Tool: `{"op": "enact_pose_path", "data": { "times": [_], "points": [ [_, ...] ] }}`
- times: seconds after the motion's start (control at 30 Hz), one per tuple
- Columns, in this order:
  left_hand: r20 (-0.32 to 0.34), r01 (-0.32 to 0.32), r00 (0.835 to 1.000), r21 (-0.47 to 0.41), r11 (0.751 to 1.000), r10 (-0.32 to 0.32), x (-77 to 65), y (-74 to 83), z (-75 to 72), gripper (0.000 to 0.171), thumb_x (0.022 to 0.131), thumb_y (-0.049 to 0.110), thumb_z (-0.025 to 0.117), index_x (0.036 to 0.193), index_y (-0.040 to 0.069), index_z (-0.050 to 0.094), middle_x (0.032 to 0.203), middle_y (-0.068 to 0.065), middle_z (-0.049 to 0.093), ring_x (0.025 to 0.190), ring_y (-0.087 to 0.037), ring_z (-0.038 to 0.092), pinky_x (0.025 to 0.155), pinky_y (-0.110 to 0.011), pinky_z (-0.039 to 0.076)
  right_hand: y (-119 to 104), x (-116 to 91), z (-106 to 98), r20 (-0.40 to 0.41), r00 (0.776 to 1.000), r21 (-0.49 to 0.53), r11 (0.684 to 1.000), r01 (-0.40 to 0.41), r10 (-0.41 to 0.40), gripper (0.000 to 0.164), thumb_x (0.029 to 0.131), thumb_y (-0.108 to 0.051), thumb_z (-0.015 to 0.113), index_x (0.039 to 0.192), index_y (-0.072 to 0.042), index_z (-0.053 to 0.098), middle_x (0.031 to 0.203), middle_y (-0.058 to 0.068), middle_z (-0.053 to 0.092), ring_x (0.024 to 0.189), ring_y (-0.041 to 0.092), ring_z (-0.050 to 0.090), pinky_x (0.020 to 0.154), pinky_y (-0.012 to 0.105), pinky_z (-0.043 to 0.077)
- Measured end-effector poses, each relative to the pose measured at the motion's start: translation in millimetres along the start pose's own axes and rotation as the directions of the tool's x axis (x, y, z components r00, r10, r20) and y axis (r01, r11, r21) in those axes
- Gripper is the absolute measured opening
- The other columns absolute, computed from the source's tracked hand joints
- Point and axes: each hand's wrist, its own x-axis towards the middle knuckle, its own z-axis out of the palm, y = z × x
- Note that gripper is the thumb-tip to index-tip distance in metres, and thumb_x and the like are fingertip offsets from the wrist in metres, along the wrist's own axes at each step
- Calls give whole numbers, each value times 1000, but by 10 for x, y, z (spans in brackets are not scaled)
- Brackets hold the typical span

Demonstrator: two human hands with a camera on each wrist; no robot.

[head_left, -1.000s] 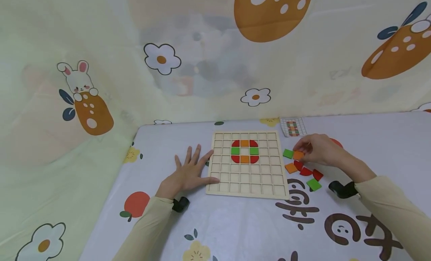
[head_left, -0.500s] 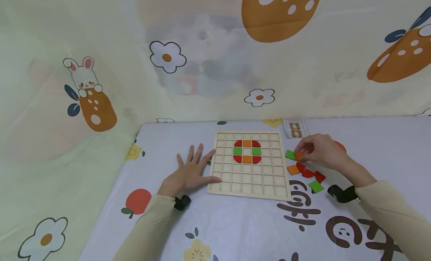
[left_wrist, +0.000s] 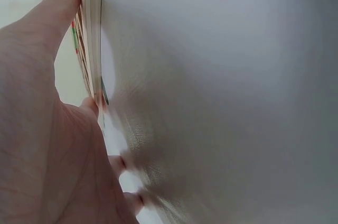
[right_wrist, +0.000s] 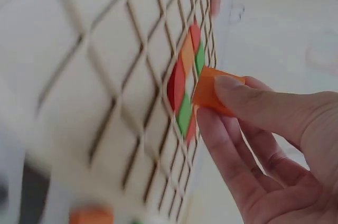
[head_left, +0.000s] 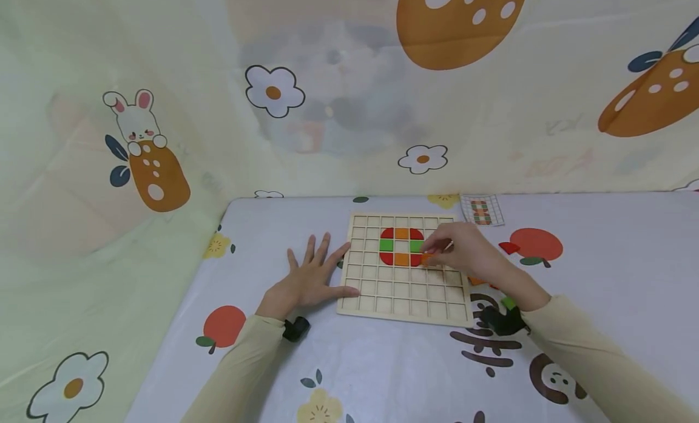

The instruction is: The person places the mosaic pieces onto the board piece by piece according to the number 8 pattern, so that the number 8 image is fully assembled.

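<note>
A wooden grid board (head_left: 404, 292) lies on the table, with red, orange and green tiles set in a ring in its upper middle. My left hand (head_left: 306, 282) is spread out flat, its thumb and index finger touching the board's left edge. Over the board's right part, my right hand (head_left: 469, 250) pinches an orange square tile (right_wrist: 211, 94) between thumb and fingers, close to the ring. A green tile (head_left: 416, 246) of the ring shows beside the fingertips. The right forearm covers most of the loose tiles.
A small pattern card (head_left: 482, 210) lies behind the board's right corner. Right of the board, a loose red tile (head_left: 509, 247) and a partly hidden green tile (head_left: 508, 303) show around the right arm. The cloth carries printed fruit and lettering.
My right hand has picked the orange tile from the loose tiles and carried it left over the board. The left hand stays at the board's edge.
</note>
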Motion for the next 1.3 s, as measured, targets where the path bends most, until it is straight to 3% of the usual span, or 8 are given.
{"op": "enact_pose_path", "data": {
  "times": [0.17, 0.37, 0.63, 0.9, 1.1, 1.3],
  "points": [
    [1, 1, 1000, 19, 1000, -1, 13, 29, 9, 103, 88, 80, 57, 169, 36, 10, 176, -13, -7, 159, -44, -13, 114, -81, -4, -67, 77, 234, 27, 999, 69, 997, 37, -39, 15, 83, 4, 85, 97, 0, 82, 89, 6, 74, 82, 21, 64, 72, 25, 55],
    [-1, -3, 1000, 17, 1000, 3, 4, 51, 0, 103, 89, 79, 57, 169, 36, 11, 176, -13, -6, 158, -44, -13, 113, -82, -4, -86, 105, 388, 56, 998, 61, 998, -25, 22, 13, 88, 4, 80, 99, -3, 83, 96, 5, 74, 89, 21, 64, 78, 29, 56],
    [-4, -5, 1000, 18, 1000, 5, -9, 52, -26, 102, 89, 79, 58, 169, 35, 11, 175, -14, -6, 158, -44, -13, 114, -81, -5, -120, 124, 424, 67, 997, 23, 999, -23, 22, 13, 88, 3, 81, 100, -2, 83, 91, 2, 73, 89, 21, 62, 77, 29, 54],
    [-1, 7, 1000, 27, 1000, -7, 23, 27, 5, 103, 88, 81, 56, 169, 37, 10, 175, -13, -7, 158, -44, -14, 114, -81, -4, -190, 161, 438, 102, 990, -118, 987, 110, -98, 10, 87, 3, 82, 97, 1, 83, 86, 5, 71, 82, 19, 62, 73, 30, 52],
    [-8, -2, 1000, 19, 1000, 2, 22, 30, 11, 102, 88, 80, 57, 169, 36, 12, 175, -14, -6, 158, -45, -13, 113, -82, -4, -209, 161, 454, 111, 991, -164, 982, 93, -76, 9, 88, 4, 80, 96, 2, 83, 87, 6, 71, 83, 21, 63, 76, 33, 56],
    [-5, -4, 1000, 4, 1000, 4, -1, 11, 17, 102, 90, 78, 58, 169, 34, 11, 175, -15, -7, 158, -45, -15, 113, -82, -6, -162, 128, 489, 80, 995, -113, 991, 68, -60, 11, 89, 8, 77, 98, 3, 82, 89, 7, 72, 86, 23, 65, 78, 37, 58]
  ]
}}
